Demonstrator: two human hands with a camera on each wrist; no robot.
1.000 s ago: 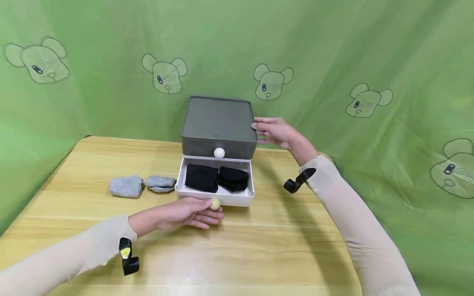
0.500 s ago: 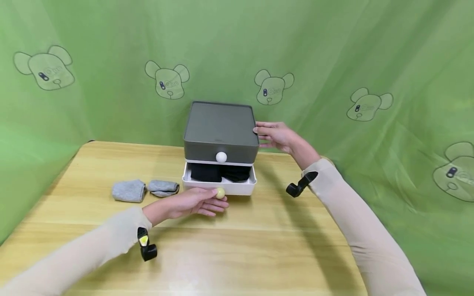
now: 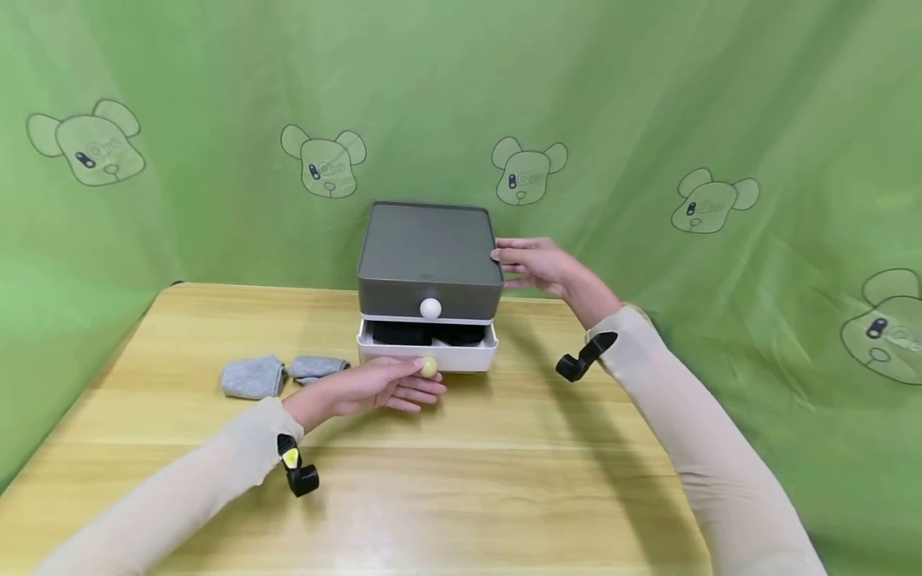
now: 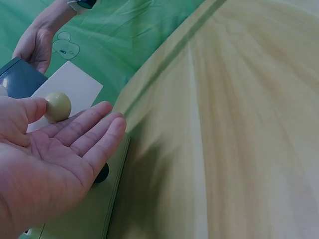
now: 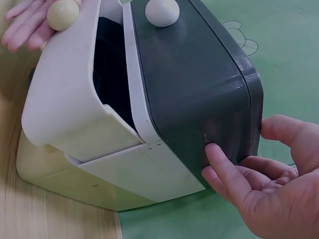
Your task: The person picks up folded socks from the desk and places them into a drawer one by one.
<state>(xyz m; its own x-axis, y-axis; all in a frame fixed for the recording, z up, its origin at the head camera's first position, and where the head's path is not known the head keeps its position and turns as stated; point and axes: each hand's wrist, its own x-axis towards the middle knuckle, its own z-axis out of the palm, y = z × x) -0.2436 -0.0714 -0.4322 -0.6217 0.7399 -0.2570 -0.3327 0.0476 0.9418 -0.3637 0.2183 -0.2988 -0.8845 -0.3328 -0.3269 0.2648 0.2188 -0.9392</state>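
Note:
In the head view a drawer box (image 3: 426, 244) stands at the table's back, its upper dark grey drawer closed under a white knob (image 3: 430, 309). Below it, a white drawer (image 3: 467, 358) is partly pulled out, with black folded cloth items (image 3: 403, 333) inside. My left hand (image 4: 55, 154) holds this drawer's pale yellow knob (image 4: 59, 107) between thumb and index finger; the other fingers stretch out palm up. Against the box's right side rests my right hand (image 5: 264, 179), fingertips on the dark side wall, thumb at the top edge.
Left of the box two folded grey cloth items (image 3: 254, 377) lie on the wooden table (image 3: 504, 464). A yellowish lowest tier (image 5: 65, 169) shows under the white drawer. A green curtain (image 3: 432, 80) hangs directly behind the table.
The white drawer has slid inward, covering most of the black cloth items. My left hand moved away from me with its knob. My right hand stays at the box's side.

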